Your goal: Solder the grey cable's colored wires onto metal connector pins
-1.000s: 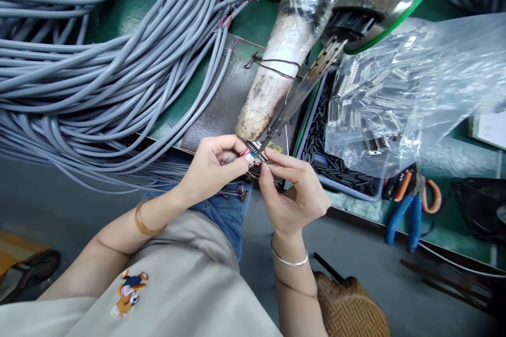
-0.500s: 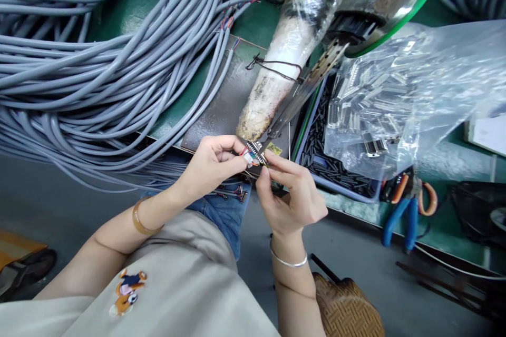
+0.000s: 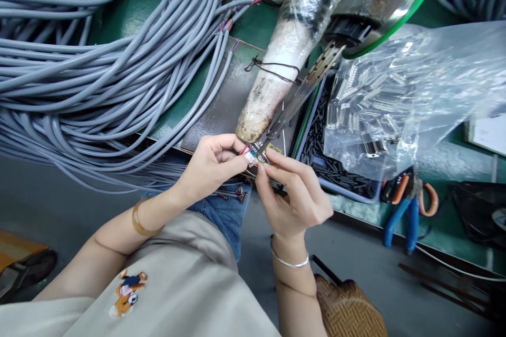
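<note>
My left hand (image 3: 217,160) pinches the stripped end of a grey cable, where thin coloured wires and a white bit (image 3: 249,157) show at the fingertips. Right beside these wires is a small metal multi-pin connector (image 3: 256,146). The dark tip of a soldering iron (image 3: 281,116) reaches down to the connector from the upper right. My right hand (image 3: 294,189) has its thumb and fingers closed at the connector's near end, on what looks like a thin orange wire. Its fingertips hide part of the connector.
Grey cables (image 3: 118,63) with bared ends cover the bench's left. A plastic-wrapped duct (image 3: 272,76) hangs beside the iron. On the right are a blue tray (image 3: 343,192) of black sleeves, a clear bag (image 3: 379,95) of connectors and blue-handled pliers (image 3: 401,221). A woven stool (image 3: 350,308) stands below.
My right hand has shifted slightly, its fingertips moving a little left along the connector and the back of the hand moving right. My left hand keeps its pinch in nearly the same place.
</note>
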{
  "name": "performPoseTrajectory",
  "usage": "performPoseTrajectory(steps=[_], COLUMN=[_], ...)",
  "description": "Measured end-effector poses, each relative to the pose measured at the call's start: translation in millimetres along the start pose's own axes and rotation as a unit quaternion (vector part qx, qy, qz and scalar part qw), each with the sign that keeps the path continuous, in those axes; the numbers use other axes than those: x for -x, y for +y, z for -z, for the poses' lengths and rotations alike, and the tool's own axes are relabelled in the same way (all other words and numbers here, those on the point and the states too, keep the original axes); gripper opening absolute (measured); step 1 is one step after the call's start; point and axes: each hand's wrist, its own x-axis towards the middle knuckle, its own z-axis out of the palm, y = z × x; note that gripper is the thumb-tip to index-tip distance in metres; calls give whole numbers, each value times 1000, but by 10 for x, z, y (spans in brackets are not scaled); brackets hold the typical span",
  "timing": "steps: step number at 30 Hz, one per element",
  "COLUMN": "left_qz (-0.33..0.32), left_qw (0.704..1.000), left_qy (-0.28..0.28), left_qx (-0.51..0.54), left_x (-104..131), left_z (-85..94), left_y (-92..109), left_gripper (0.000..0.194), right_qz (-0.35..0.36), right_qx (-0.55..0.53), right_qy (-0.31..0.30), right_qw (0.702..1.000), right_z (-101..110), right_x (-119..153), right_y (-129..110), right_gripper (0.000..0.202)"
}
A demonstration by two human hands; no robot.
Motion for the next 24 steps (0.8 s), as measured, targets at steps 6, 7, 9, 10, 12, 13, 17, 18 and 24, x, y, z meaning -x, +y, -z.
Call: performPoseTrajectory(steps=[6, 7, 9, 10, 12, 13, 17, 18, 24], left_qz=[8, 11, 20, 27, 40, 43, 34, 32, 23], left_qw=[1000, 1000, 1000, 999, 999, 999, 999, 999, 999], left_qy=[-5, -6, -13, -17, -21, -21, -23, -20, 23], left_qx=[13, 16, 15, 10, -7, -17, -29, -23, -4], left_x=[-19, -15, 7, 24, 65, 86, 140, 143, 117], left_z=[37, 43, 53, 58, 70, 76, 95, 98, 96], left_y=[-52, -61, -74, -78, -84, -88, -114, -123, -151], left_gripper=[30, 30, 31, 30, 28, 27, 22, 22, 21], right_qz=[80, 78, 71, 68, 64, 58, -7, -25, -59], right_qx=[46, 44, 45, 46, 46, 41, -10, -23, -54], right_qy=[-10, -11, -8, -5, -1, 0, -5, -7, 81], right_qw=[996, 996, 996, 997, 997, 997, 1000, 999, 994], right_z=[-21, -21, -12, -4, 12, 19, 26, 28, 108], right_x=[56, 70, 99, 111, 129, 134, 135, 136, 190], right_y=[30, 37, 44, 42, 27, 14, -50, -61, -27], right_gripper=[16, 16, 16, 16, 18, 19, 20, 19, 20])
